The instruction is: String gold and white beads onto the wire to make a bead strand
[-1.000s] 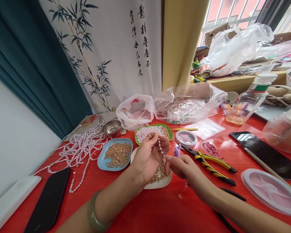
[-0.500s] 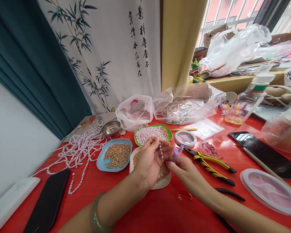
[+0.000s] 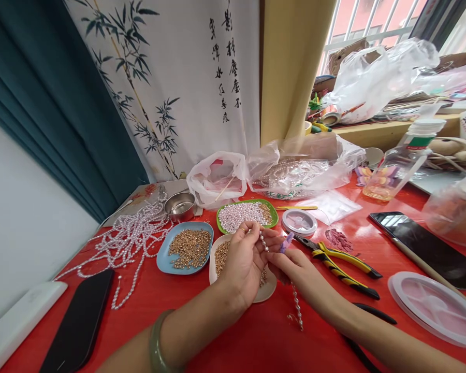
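Note:
A strand of pearl beads [image 3: 296, 305] runs between my two hands, its loose end hanging below my right hand over the red table. My left hand [image 3: 243, 259], palm up, pinches the upper part between thumb and index finger. The fingers of my right hand [image 3: 291, 264] are closed on the strand near my left fingertips. A small purple piece [image 3: 286, 242] shows at my right hand; how it is attached is hidden. Under my hands sits a cream dish [image 3: 266, 298] of gold beads, partly covered. A green dish [image 3: 274, 220] with white and gold beads lies just behind.
To the left are a blue dish [image 3: 162, 263] of gold beads, a metal bowl [image 3: 179, 207], a heap of pearl strands [image 3: 140, 233] and a black phone [image 3: 79, 321]. On the right lie yellow-black pliers [image 3: 344, 267], spools [image 3: 435, 305], a dark tablet [image 3: 423, 248] and a bottle [image 3: 396, 160].
A length of the bead strand now hangs below my right hand. The purple piece sits lower behind my right fingers. Both hands stay close together, and the view has shifted slightly.

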The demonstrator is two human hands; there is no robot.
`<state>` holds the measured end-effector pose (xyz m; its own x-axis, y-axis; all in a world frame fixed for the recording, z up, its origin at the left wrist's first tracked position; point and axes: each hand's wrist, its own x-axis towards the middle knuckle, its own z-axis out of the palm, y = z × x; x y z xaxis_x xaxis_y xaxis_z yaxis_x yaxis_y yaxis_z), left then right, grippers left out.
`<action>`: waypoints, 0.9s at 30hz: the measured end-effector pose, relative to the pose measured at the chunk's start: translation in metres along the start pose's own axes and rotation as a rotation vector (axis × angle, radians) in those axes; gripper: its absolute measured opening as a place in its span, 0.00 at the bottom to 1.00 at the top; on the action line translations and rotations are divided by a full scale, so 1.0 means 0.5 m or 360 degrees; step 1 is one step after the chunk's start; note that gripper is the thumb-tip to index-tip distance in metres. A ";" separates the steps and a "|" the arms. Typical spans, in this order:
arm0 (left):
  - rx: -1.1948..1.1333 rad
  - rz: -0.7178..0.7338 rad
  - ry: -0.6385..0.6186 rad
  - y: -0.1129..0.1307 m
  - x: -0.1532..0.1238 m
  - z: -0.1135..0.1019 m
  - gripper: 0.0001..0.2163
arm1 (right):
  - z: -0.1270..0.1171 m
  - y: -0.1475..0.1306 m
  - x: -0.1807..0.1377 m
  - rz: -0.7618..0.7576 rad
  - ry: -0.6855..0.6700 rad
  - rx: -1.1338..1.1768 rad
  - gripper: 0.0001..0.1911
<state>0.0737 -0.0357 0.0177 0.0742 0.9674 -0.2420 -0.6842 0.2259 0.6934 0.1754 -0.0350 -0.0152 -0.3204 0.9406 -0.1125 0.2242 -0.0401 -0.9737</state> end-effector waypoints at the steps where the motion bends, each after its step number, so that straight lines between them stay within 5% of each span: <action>1: 0.0005 0.0002 0.0002 -0.002 0.000 0.000 0.05 | 0.000 0.002 0.000 -0.0007 -0.0017 0.0032 0.12; 27: 0.0122 0.0033 -0.0110 -0.019 -0.004 -0.006 0.05 | -0.006 0.017 0.011 -0.0001 -0.0067 0.0164 0.08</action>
<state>0.0780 -0.0404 0.0097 0.1122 0.9770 -0.1815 -0.6287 0.2113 0.7484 0.1782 -0.0293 -0.0236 -0.3595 0.9256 -0.1181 0.1290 -0.0761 -0.9887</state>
